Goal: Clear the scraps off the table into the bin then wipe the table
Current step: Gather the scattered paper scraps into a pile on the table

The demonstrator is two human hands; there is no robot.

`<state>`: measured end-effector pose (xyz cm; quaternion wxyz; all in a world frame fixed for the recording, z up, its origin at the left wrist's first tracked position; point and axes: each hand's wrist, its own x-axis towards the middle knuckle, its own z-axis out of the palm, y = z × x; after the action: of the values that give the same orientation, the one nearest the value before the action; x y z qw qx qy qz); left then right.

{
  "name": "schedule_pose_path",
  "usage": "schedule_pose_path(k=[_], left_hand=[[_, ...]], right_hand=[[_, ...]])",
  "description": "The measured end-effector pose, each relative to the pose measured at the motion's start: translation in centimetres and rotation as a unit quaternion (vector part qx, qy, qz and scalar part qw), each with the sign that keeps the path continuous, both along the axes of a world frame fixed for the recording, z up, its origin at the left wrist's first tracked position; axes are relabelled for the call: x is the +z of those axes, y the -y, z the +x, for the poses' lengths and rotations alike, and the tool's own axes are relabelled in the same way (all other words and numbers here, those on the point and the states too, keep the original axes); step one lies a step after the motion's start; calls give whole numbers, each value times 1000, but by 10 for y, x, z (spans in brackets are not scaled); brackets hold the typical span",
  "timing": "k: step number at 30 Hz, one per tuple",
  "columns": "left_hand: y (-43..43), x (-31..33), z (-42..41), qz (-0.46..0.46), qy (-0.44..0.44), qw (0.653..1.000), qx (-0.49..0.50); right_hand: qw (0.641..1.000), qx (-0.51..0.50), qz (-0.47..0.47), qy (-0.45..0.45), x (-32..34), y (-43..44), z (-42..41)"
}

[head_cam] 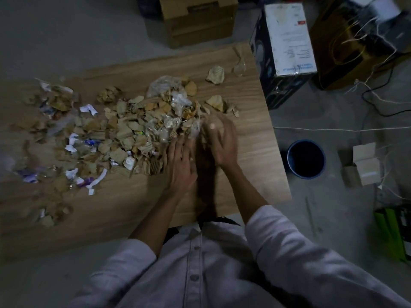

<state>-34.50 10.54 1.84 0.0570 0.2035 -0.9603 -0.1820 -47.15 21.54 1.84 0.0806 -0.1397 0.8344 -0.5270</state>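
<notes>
**Both hands at the edge of the scrap heap**

A person in a pale buttoned shirt leans over a wood-grain desk. A wide litter of scraps covers much of the desk: torn brown cardboard, white and purple paper, and crumpled clear plastic. The heap is thickest near the middle and thins out toward the left edge.

The left hand lies flat on the desk with its fingers straight and spread. Its fingertips touch the near side of the heap and it holds nothing. The right hand is just beside it, over the right end of the heap. Its fingers are bent down into cardboard and plastic, but it is blurred, so it cannot be told whether it grips anything.

A crumpled brown paper ball and a twisted clear plastic wrapper lie apart from the heap, near the far right corner.

The round dark-blue bin stands on the grey floor just beside the right edge of the desk, with its inside in shadow. Small cardboard boxes sit near it, and a white cable runs across the floor. Beyond the desk stand a dark box with a white label and a brown cardboard box.
</notes>
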Motion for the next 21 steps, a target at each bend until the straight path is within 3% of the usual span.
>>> schedule_pose_path(k=[4, 8, 12, 15, 17, 21], left_hand=[[11, 2, -26, -21, 38, 999, -12], [26, -8, -40, -2, 117, 993, -22], [30, -11, -45, 30, 148, 988, -15], [28, -7, -50, 36, 154, 987, -9], [27, -4, -54, 19, 147, 989, -8], [22, 4, -62, -15, 67, 998, 9]], right_hand=[[994, -93, 44, 46, -15, -17, -48], [992, -19, 97, 79, -30, 2, -93], [987, 59, 147, 23, -48, 37, -92], [984, 125, 127, 11, -48, 49, -66], [986, 156, 65, 14, -35, 43, -54], [996, 70, -18, -54, -13, 21, -74]])
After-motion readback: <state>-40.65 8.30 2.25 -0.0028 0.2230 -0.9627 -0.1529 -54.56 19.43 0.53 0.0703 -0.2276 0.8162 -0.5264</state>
